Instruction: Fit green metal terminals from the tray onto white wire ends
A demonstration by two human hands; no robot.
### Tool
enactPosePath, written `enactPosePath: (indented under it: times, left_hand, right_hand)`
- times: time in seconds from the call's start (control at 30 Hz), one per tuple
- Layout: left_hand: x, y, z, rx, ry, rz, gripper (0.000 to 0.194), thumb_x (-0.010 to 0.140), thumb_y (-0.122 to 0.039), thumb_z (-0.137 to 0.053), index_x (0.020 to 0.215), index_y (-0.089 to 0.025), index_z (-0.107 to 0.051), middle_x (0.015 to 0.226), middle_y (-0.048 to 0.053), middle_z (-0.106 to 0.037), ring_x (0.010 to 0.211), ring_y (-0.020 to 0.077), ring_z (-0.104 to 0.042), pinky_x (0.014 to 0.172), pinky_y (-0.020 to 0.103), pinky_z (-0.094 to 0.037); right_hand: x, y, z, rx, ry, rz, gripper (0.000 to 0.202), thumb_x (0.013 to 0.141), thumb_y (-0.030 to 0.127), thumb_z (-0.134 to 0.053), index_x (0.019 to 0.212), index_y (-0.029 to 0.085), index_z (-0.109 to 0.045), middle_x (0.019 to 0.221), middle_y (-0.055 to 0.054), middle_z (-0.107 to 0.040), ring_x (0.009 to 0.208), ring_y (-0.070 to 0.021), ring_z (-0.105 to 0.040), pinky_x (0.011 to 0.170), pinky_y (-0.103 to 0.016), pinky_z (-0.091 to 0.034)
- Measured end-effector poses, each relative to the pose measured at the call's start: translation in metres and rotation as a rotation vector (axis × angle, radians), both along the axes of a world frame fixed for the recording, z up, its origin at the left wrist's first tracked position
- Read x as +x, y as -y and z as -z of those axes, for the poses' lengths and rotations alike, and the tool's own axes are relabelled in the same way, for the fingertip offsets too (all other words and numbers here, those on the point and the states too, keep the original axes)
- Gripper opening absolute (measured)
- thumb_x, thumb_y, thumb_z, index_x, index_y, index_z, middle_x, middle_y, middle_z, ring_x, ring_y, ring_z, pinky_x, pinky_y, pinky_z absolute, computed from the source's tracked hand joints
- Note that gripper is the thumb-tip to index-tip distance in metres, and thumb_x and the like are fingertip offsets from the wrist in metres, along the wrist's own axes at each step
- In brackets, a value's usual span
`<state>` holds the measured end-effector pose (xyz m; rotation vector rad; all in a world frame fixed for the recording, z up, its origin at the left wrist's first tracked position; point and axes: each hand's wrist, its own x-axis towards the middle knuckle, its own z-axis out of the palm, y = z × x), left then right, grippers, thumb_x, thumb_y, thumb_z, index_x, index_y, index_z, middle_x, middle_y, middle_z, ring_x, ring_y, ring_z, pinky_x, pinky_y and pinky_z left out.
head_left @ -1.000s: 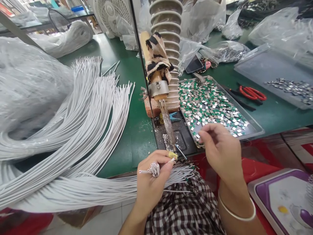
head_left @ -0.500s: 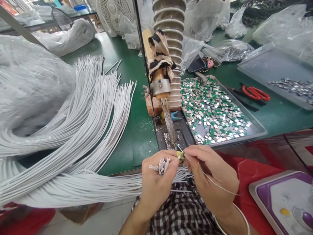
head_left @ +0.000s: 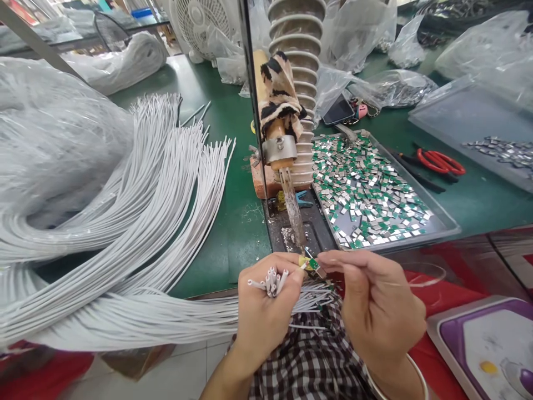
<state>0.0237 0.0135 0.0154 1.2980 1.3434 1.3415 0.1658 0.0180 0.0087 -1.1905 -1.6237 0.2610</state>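
Note:
My left hand (head_left: 266,300) is closed round a bunch of white cables (head_left: 272,280), their cut ends poking up from the fist. At its thumb and yellow-covered fingertip, one cable end meets a small green circuit board (head_left: 313,264) with a metal plug end. Just above stands the soldering iron (head_left: 293,214), its tip pointing down close to the board. My right hand (head_left: 381,303) is beside the board, fingers bent together, with a thin solder wire (head_left: 428,282) looping out behind it. The wire's end between the fingers is hard to see.
Long white cables (head_left: 166,183) lie in bundles at left beside a plastic bag (head_left: 58,133). To the right are a tray (head_left: 452,229) of small circuit boards, red-handled pliers (head_left: 441,161) and a second tray (head_left: 433,119) of metal pieces. A ribbed hose (head_left: 297,33) rises behind the iron.
My right hand has moved right, away from my left hand, uncovering the green board. My left hand has hardly moved and still grips the cables.

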Motion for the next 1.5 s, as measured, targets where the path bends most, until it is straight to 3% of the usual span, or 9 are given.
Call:
enactPosePath:
  times: [0.17, 0.33, 0.53, 0.8, 0.97, 1.07, 1.2, 1.3, 1.5]
  left_hand:
    - [-0.002, -0.003, -0.007, 0.011, 0.007, -0.019, 0.022, 0.081, -0.005, -0.059, 0.065, -0.018, -0.066, 0.077, -0.003, -0.075, 0.074, 0.0108, -0.068, 0.071, 0.018, -0.049]
    - [-0.002, -0.007, -0.011, -0.003, 0.028, -0.043, 0.021, 0.081, -0.008, -0.060, 0.064, -0.019, -0.066, 0.078, -0.001, -0.077, 0.072, 0.0134, -0.069, 0.066, 0.020, -0.049]
    - [-0.005, -0.006, -0.012, 0.010, 0.055, -0.043, 0.023, 0.083, -0.007, -0.060, 0.066, -0.020, -0.068, 0.079, -0.003, -0.076, 0.077, 0.0112, -0.068, 0.072, 0.018, -0.049]
    - [-0.005, 0.001, -0.006, -0.017, 0.073, -0.011, 0.021, 0.084, -0.007, -0.061, 0.067, -0.019, -0.068, 0.082, -0.002, -0.076, 0.078, 0.0113, -0.068, 0.074, 0.019, -0.049]
    - [-0.007, -0.001, -0.005, 0.016, -0.044, 0.056, 0.015, 0.083, -0.008, -0.064, 0.072, -0.018, -0.068, 0.086, 0.001, -0.070, 0.080, 0.0129, -0.064, 0.073, 0.021, -0.047]
    - [-0.008, -0.003, -0.005, -0.038, -0.060, 0.161, 0.016, 0.084, -0.010, -0.062, 0.071, -0.017, -0.068, 0.083, 0.002, -0.068, 0.078, 0.0137, -0.062, 0.071, 0.022, -0.047]
    - [-0.009, -0.006, -0.005, -0.106, 0.060, 0.179, 0.021, 0.084, -0.009, -0.059, 0.066, -0.018, -0.065, 0.074, 0.000, -0.068, 0.073, 0.0125, -0.062, 0.071, 0.021, -0.047]
    - [-0.010, -0.007, -0.006, -0.099, 0.128, 0.133, 0.021, 0.080, -0.006, -0.060, 0.064, -0.018, -0.065, 0.073, -0.002, -0.068, 0.073, 0.0110, -0.062, 0.070, 0.019, -0.046]
    - [-0.009, -0.010, -0.008, -0.087, 0.229, 0.094, 0.020, 0.078, -0.006, -0.061, 0.063, -0.019, -0.064, 0.073, -0.003, -0.066, 0.068, 0.0100, -0.060, 0.064, 0.019, -0.045]
  right_hand:
    - [-0.004, -0.005, -0.004, 0.181, 0.027, -0.065, 0.017, 0.082, 0.003, -0.068, 0.094, 0.014, -0.071, 0.094, -0.006, -0.074, 0.089, -0.0138, -0.072, 0.083, -0.023, -0.060]
    - [-0.010, -0.010, -0.010, 0.216, 0.052, -0.047, 0.020, 0.082, 0.002, -0.068, 0.097, 0.014, -0.072, 0.095, -0.007, -0.073, 0.088, -0.0126, -0.070, 0.079, -0.022, -0.061]
    - [-0.010, -0.012, -0.016, 0.218, 0.055, -0.098, 0.017, 0.083, 0.001, -0.066, 0.096, 0.012, -0.072, 0.095, -0.007, -0.072, 0.088, -0.0109, -0.069, 0.084, -0.020, -0.059]
    - [-0.003, -0.006, -0.012, 0.128, -0.032, -0.183, 0.017, 0.084, 0.002, -0.065, 0.095, 0.014, -0.069, 0.095, -0.006, -0.071, 0.090, -0.0127, -0.069, 0.081, -0.023, -0.058]
    - [0.001, -0.008, -0.011, -0.111, 0.004, -0.167, 0.015, 0.091, 0.011, -0.054, 0.081, 0.016, -0.065, 0.070, 0.000, -0.064, 0.064, -0.0108, -0.060, 0.061, -0.024, -0.051]
    - [0.002, -0.011, -0.010, -0.203, 0.052, -0.150, 0.016, 0.090, 0.014, -0.058, 0.076, 0.017, -0.064, 0.067, 0.001, -0.065, 0.060, -0.0102, -0.060, 0.059, -0.022, -0.049]
    - [0.000, -0.011, -0.008, -0.138, 0.038, -0.211, 0.013, 0.091, 0.010, -0.055, 0.087, 0.017, -0.066, 0.080, -0.002, -0.071, 0.070, -0.0108, -0.067, 0.068, -0.021, -0.054]
    - [-0.001, -0.007, -0.005, -0.064, 0.035, -0.155, 0.017, 0.092, 0.007, -0.052, 0.097, 0.016, -0.066, 0.092, -0.004, -0.076, 0.078, -0.0104, -0.071, 0.076, -0.019, -0.057]
    - [-0.004, -0.005, -0.002, 0.117, -0.056, -0.136, 0.024, 0.084, 0.003, -0.063, 0.100, 0.019, -0.070, 0.095, -0.004, -0.075, 0.089, -0.0149, -0.073, 0.079, -0.025, -0.062]
